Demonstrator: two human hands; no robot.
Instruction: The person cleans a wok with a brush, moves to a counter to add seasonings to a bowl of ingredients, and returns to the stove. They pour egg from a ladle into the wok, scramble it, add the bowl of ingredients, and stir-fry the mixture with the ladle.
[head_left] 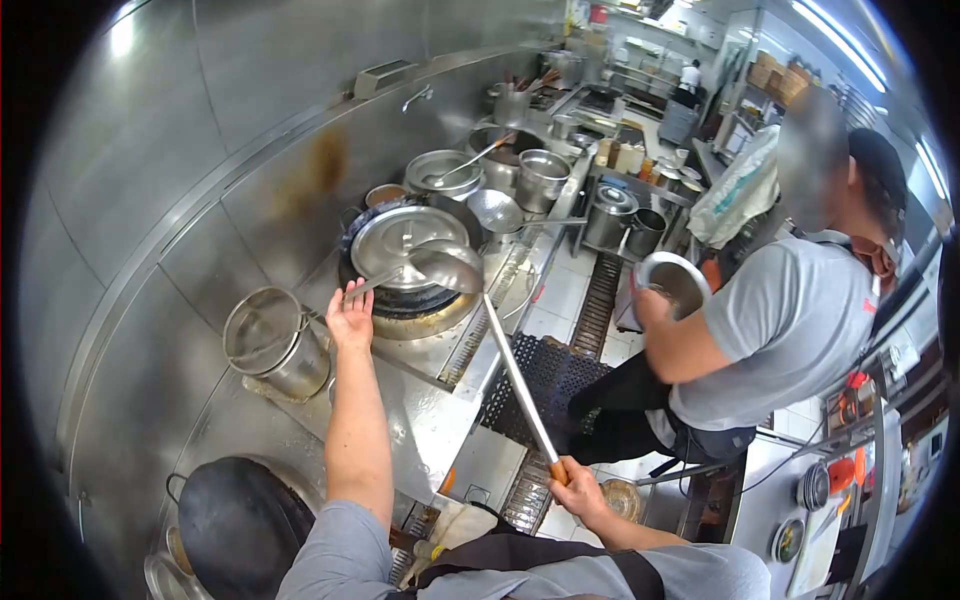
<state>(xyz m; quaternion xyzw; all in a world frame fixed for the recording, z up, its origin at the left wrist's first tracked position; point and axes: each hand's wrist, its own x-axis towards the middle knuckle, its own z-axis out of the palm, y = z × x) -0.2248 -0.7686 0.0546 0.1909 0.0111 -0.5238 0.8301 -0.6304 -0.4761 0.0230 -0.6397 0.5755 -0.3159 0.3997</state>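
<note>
My right hand point(578, 490) is closed round the wooden end of a long-handled ladle point(517, 380). Its large metal bowl point(447, 270) hangs over a round metal lid point(400, 240) on a dark wok at the stove. My left hand point(350, 315) is raised beside the wok, palm up, at the handle of a second metal utensil point(375, 283) that reaches toward the ladle bowl. Whether the left fingers grip that handle is hard to tell, though several fingers are stretched out.
A co-worker in a grey shirt point(800, 300) stands at the right, holding a metal pot point(678, 285). A strainer pot point(270, 335) is at the left, a black wok point(240, 530) at the lower left. Several pots point(543, 175) line the back counter.
</note>
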